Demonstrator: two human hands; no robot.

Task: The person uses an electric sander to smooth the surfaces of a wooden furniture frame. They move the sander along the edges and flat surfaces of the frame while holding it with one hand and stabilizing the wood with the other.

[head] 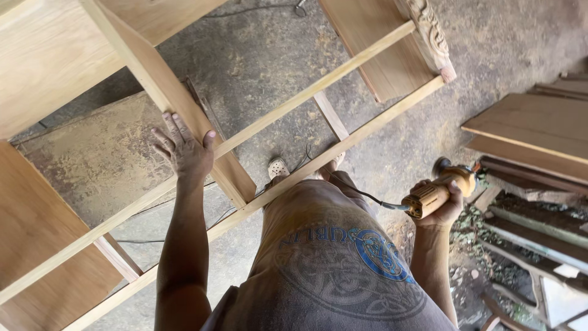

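Note:
My left hand (184,152) rests flat, fingers spread, on a wide light-wood rail (160,79) of a bare wooden furniture frame (343,144) that lies in front of me. My right hand (440,205) hangs at my side and grips a yellow power grinder (442,187) with its disc end pointing away to the right; its black cord (361,193) runs back across my body. My feet in light sandals (278,167) show below, between the frame's thin rails.
Carved wooden trim (432,34) sits at the frame's far end. Plywood panels (49,55) close the frame on the left. Stacked boards and scrap wood (533,141) lie at the right. A dusty board (98,159) and a thin cable lie on the concrete floor.

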